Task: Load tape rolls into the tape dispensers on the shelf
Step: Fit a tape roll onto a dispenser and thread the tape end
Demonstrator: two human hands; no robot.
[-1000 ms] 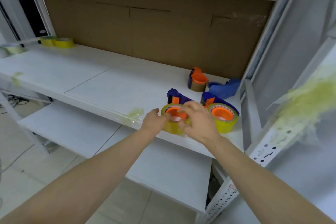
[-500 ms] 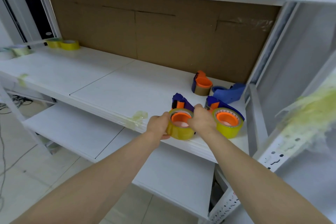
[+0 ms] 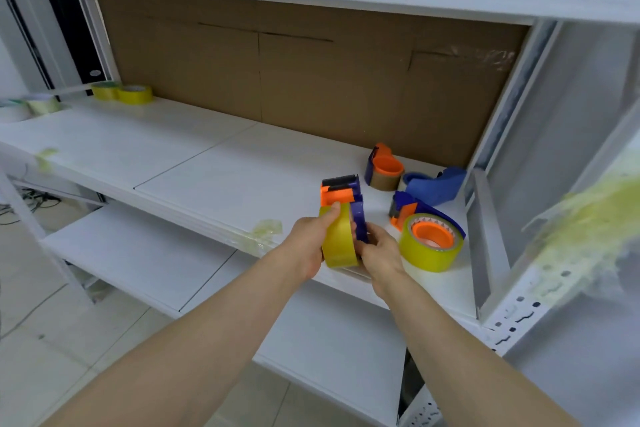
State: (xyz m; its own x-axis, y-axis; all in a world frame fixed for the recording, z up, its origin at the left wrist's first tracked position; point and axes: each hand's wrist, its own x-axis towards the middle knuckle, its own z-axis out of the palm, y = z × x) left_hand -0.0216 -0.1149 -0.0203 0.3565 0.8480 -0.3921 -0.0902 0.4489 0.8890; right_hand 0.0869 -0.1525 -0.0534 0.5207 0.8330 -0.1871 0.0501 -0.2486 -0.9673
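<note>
I hold a blue and orange tape dispenser [image 3: 341, 196] upright over the shelf's front edge, with a yellow tape roll [image 3: 338, 241] on it. My left hand [image 3: 310, 246] grips the roll from the left, thumb on its top. My right hand [image 3: 379, 251] holds the dispenser's blue side from the right. To the right a second dispenser with a yellow roll [image 3: 429, 241] lies on the white shelf [image 3: 225, 170]. Behind it lie an empty blue dispenser [image 3: 438, 180] and a dispenser with a brown roll [image 3: 384, 172].
Two yellow rolls [image 3: 123, 93] sit at the shelf's far left, a paler roll [image 3: 43, 105] beyond them. Cardboard [image 3: 311, 87] backs the shelf. A scrap of tape [image 3: 266, 229] sticks at the front edge. Another shelf [image 3: 138, 253] lies below, a white upright [image 3: 519, 308] at right.
I have lifted the dispenser with the yellow roll off the shelf and turned it from flat to upright between both hands.
</note>
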